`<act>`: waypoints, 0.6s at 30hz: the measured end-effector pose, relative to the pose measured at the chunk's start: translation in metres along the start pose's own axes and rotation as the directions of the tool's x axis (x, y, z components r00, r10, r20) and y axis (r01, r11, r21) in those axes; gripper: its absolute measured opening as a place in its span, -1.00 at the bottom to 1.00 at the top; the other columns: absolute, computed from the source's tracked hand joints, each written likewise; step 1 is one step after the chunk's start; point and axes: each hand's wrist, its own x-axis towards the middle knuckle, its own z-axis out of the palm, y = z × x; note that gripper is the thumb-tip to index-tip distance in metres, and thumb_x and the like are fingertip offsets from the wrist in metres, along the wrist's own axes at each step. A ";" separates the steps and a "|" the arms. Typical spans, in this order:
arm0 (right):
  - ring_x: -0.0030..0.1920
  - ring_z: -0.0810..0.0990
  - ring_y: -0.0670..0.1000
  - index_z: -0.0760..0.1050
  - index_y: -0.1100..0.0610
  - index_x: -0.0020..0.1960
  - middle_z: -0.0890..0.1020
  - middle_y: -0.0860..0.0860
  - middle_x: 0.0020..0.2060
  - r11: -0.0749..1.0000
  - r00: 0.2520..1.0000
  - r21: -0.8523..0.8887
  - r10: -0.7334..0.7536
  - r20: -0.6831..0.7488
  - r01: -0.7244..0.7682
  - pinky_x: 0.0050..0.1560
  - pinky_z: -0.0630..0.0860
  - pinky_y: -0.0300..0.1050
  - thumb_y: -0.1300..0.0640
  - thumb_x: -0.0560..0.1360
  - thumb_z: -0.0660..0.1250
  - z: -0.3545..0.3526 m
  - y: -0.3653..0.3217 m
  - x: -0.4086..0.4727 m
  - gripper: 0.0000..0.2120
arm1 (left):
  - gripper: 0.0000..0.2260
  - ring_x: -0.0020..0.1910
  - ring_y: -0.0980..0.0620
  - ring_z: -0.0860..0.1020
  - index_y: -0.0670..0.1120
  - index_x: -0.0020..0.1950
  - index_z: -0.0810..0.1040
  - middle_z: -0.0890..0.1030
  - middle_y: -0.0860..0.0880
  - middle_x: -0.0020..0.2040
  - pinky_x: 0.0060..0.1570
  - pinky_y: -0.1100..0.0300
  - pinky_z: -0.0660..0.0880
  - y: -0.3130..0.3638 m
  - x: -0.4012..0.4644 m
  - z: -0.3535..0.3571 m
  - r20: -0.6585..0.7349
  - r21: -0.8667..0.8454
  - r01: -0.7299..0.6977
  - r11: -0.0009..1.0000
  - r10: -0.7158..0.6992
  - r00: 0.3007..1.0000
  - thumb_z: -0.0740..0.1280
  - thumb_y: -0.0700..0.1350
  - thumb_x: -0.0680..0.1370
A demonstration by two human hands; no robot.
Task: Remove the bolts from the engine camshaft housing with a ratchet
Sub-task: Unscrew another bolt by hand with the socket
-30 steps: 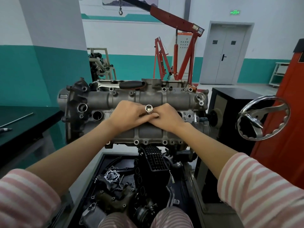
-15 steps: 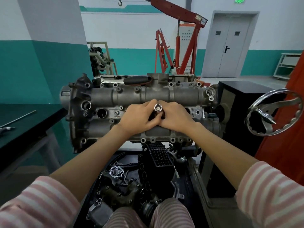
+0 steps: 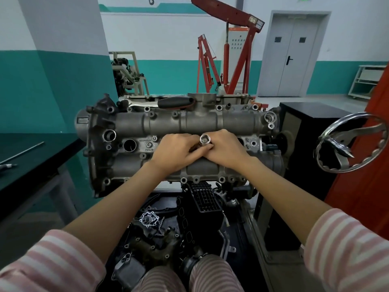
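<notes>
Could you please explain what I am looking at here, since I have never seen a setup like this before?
This is one view from a camera worn on a person's head, looking down at their own bare hands. The grey metal block is an engine camshaft housing on a stand. The left hand and right hand meet at its middle, together holding a shiny socket, open end towards the camera. A black-handled ratchet lies untouched on the far edge. Loose engine parts sit in the tray below; a red engine hoist stands behind.
</notes>
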 end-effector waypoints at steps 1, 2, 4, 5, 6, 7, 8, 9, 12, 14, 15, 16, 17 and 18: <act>-0.41 0.44 0.03 0.27 0.08 -0.42 0.46 -0.04 -0.48 1.000 1.000 -0.021 -0.008 0.006 0.008 -0.42 0.23 -0.14 0.14 0.40 0.27 0.001 0.000 0.000 -0.73 | -0.57 -0.57 -0.07 0.44 -0.13 -0.45 0.38 0.47 -0.06 -0.53 -0.55 0.24 0.21 0.000 0.001 0.000 0.007 -0.016 0.010 1.000 -0.009 1.000 0.18 0.12 0.50; -0.38 0.47 0.05 0.30 0.10 -0.39 0.50 -0.02 -0.45 0.999 1.000 -0.043 -0.015 0.011 0.016 -0.41 0.26 -0.12 0.14 0.40 0.27 0.002 0.000 0.000 -0.78 | -0.60 -0.58 -0.06 0.43 -0.11 -0.45 0.34 0.46 -0.05 -0.54 -0.53 0.25 0.20 0.000 0.001 0.000 0.012 -0.028 0.011 1.000 -0.011 1.000 0.17 0.11 0.50; -0.32 0.52 0.09 0.37 0.14 -0.33 0.56 0.03 -0.38 0.998 1.000 -0.057 -0.028 0.012 0.029 -0.37 0.37 -0.06 0.15 0.39 0.26 0.003 0.002 -0.001 -0.85 | -0.68 -0.57 -0.06 0.43 -0.05 -0.39 0.27 0.44 -0.02 -0.53 -0.51 0.25 0.19 0.000 0.000 0.001 0.027 -0.046 0.000 0.999 0.001 1.000 0.16 0.09 0.49; -0.29 0.53 0.10 0.41 0.16 -0.30 0.58 0.05 -0.35 0.998 0.999 -0.052 -0.033 0.010 0.033 -0.34 0.40 -0.03 0.15 0.39 0.26 0.003 0.002 -0.001 -0.88 | -0.71 -0.55 -0.07 0.44 -0.05 -0.35 0.27 0.45 -0.01 -0.51 -0.50 0.24 0.20 0.000 0.000 0.001 0.043 -0.051 0.004 0.999 -0.002 0.999 0.14 0.09 0.48; -0.27 0.54 0.11 0.44 0.18 -0.26 0.59 0.07 -0.32 0.998 0.999 -0.053 -0.037 0.007 0.037 -0.32 0.42 -0.02 0.15 0.39 0.26 0.002 0.002 -0.001 -0.89 | -0.71 -0.52 -0.09 0.46 -0.07 -0.32 0.29 0.45 -0.01 -0.48 -0.49 0.22 0.21 0.000 0.001 0.001 0.063 -0.053 0.019 0.998 -0.016 0.998 0.12 0.10 0.48; -0.24 0.55 0.12 0.46 0.19 -0.23 0.60 0.08 -0.30 0.997 0.999 -0.063 -0.042 0.000 0.042 -0.31 0.41 -0.03 0.14 0.40 0.25 0.002 0.002 -0.001 -0.89 | -0.69 -0.50 -0.12 0.47 -0.11 -0.27 0.33 0.46 -0.01 -0.45 -0.48 0.21 0.23 -0.001 0.000 0.001 0.080 -0.048 0.037 0.998 -0.034 0.996 0.10 0.12 0.47; -0.22 0.55 0.13 0.48 0.19 -0.20 0.61 0.08 -0.27 0.996 0.999 -0.076 -0.045 -0.006 0.045 -0.31 0.40 -0.03 0.13 0.40 0.25 0.003 0.002 -0.002 -0.89 | -0.66 -0.48 -0.15 0.48 -0.16 -0.23 0.36 0.48 -0.02 -0.43 -0.48 0.19 0.24 -0.002 0.000 0.002 0.089 -0.037 0.047 0.998 -0.043 0.995 0.09 0.13 0.47; -0.20 0.56 0.15 0.48 0.18 -0.16 0.62 0.09 -0.25 0.995 0.999 -0.088 -0.045 -0.011 0.044 -0.30 0.40 -0.04 0.12 0.41 0.25 0.003 0.001 -0.002 -0.87 | -0.63 -0.47 -0.17 0.48 -0.19 -0.18 0.38 0.49 -0.03 -0.41 -0.47 0.19 0.24 -0.002 0.000 0.003 0.089 -0.027 0.044 0.999 -0.042 0.995 0.07 0.13 0.46; -0.21 0.55 0.16 0.37 0.16 -0.13 0.60 0.10 -0.24 0.996 0.999 -0.079 -0.040 -0.027 0.038 -0.33 0.35 -0.07 0.11 0.42 0.25 0.004 0.001 -0.004 -0.88 | -0.64 -0.47 -0.16 0.47 -0.21 -0.14 0.40 0.54 -0.09 -0.30 -0.47 0.20 0.24 0.001 -0.001 0.004 0.075 -0.003 0.005 1.000 -0.004 0.997 0.06 0.09 0.47; -0.24 0.54 0.16 0.29 0.11 -0.13 0.58 0.10 -0.27 0.998 0.999 -0.059 -0.035 -0.036 0.033 -0.34 0.35 -0.08 0.11 0.42 0.24 0.004 0.000 -0.005 -0.86 | -0.65 -0.46 -0.15 0.48 -0.21 -0.11 0.42 0.55 -0.10 -0.25 -0.48 0.20 0.24 0.002 -0.001 0.004 0.071 0.005 0.000 1.000 -0.001 0.997 0.06 0.07 0.48; -0.25 0.55 0.16 0.29 0.10 -0.12 0.58 0.09 -0.28 0.998 0.998 -0.054 -0.036 -0.042 0.034 -0.34 0.37 -0.08 0.10 0.42 0.24 0.004 0.000 -0.005 -0.86 | -0.63 -0.44 -0.15 0.49 -0.20 -0.09 0.44 0.56 -0.11 -0.22 -0.48 0.20 0.25 0.003 -0.001 0.005 0.079 0.005 0.014 1.000 -0.015 0.997 0.05 0.08 0.49; -0.26 0.55 0.14 0.31 0.11 -0.10 0.58 0.07 -0.28 0.998 0.998 -0.052 -0.039 -0.050 0.037 -0.34 0.38 -0.08 0.08 0.42 0.24 0.004 0.000 -0.005 -0.85 | -0.60 -0.41 -0.14 0.50 -0.20 -0.05 0.46 0.56 -0.11 -0.20 -0.47 0.18 0.28 0.003 0.000 0.005 0.090 0.007 0.031 1.000 -0.031 0.995 0.03 0.10 0.49; -0.26 0.55 0.12 0.34 0.12 -0.08 0.58 0.06 -0.29 0.998 0.998 -0.055 -0.041 -0.055 0.038 -0.35 0.40 -0.08 0.06 0.42 0.24 0.004 -0.001 -0.005 -0.83 | -0.56 -0.38 -0.13 0.51 -0.20 -0.03 0.48 0.56 -0.10 -0.18 -0.46 0.16 0.31 0.003 0.000 0.005 0.098 0.010 0.044 0.999 -0.045 0.994 0.01 0.11 0.49; -0.28 0.55 0.11 0.36 0.13 -0.06 0.57 0.04 -0.30 0.997 0.997 -0.058 -0.047 -0.055 0.044 -0.36 0.38 -0.09 0.05 0.42 0.24 0.004 0.000 -0.005 -0.82 | -0.54 -0.37 -0.12 0.51 -0.20 -0.02 0.51 0.55 -0.10 -0.18 -0.45 0.13 0.34 0.003 0.000 0.005 0.099 0.013 0.053 0.998 -0.054 0.994 0.00 0.12 0.49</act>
